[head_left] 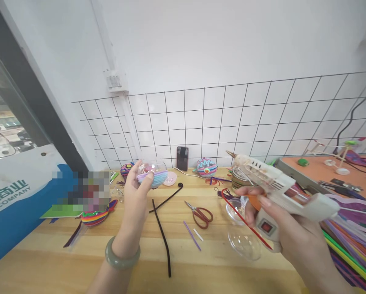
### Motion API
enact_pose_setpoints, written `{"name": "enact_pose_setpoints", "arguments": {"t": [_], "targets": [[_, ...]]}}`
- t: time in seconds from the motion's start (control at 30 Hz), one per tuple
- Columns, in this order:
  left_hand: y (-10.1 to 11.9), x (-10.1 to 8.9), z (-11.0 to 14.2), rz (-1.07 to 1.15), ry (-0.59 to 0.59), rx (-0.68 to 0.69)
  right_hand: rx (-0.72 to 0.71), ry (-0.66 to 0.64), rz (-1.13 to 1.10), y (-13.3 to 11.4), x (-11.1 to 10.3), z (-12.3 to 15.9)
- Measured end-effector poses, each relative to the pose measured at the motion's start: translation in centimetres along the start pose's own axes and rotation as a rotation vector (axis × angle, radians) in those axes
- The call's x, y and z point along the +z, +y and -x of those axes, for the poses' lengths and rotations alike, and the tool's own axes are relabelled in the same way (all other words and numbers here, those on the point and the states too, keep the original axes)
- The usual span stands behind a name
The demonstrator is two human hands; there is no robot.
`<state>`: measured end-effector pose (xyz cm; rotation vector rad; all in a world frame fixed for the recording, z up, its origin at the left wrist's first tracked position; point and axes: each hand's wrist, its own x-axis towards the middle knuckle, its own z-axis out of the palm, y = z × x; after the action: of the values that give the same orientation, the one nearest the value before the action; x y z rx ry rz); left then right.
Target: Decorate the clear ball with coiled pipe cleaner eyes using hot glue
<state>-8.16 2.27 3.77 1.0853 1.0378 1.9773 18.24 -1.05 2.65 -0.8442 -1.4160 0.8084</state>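
My left hand [136,179] is closed around a clear plastic ball [156,173] whose lower part is wrapped in light blue and purple fuzzy strips. In my right hand [280,224] is a white hot glue gun [267,173], its metal nozzle pointing up and left, with a finger at the orange trigger. A red pipe cleaner [238,212] hangs beside the same hand; whether the fingers pinch it, I cannot tell. Between the hands lie red-handled scissors [202,216], black pipe cleaners [162,232], and short purple [191,235] and white [198,234] pieces.
A phone [182,158] leans against the wall beside a decorated ball [206,167]. Clear plastic half shells [243,243] lie left of my right hand. A striped wrapped ball [94,217] sits at left. Bundled coloured pipe cleaners [354,249] and an orange-topped surface [308,169] are at right.
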Motion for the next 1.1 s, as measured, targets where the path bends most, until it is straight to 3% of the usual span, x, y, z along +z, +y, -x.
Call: {"name": "enact_pose_setpoints", "arguments": {"t": [0.1, 0.2, 0.37, 0.6, 1.1], "targets": [[0.0, 0.6, 0.6, 0.007, -0.029, -0.026, 0.011, -0.142, 0.161, 0.1, 0.6, 0.9], [-0.3, 1.4, 1.6, 0.054, -0.086, -0.077, -0.071, -0.247, 0.332, -0.3, 1.8, 2.0], [-1.1, 2.1, 2.8, 0.092, -0.165, -0.125, -0.179, -0.223, 0.408, -1.6, 3.3, 2.8], [-1.2, 2.5, 3.5, 0.055, -0.232, -0.101, -0.176, -0.319, 0.468, -1.6, 3.3, 2.6], [-1.2, 2.5, 3.6, 0.028, -0.239, -0.059, -0.137, -0.319, 0.480, -1.6, 3.1, 2.5]]}}
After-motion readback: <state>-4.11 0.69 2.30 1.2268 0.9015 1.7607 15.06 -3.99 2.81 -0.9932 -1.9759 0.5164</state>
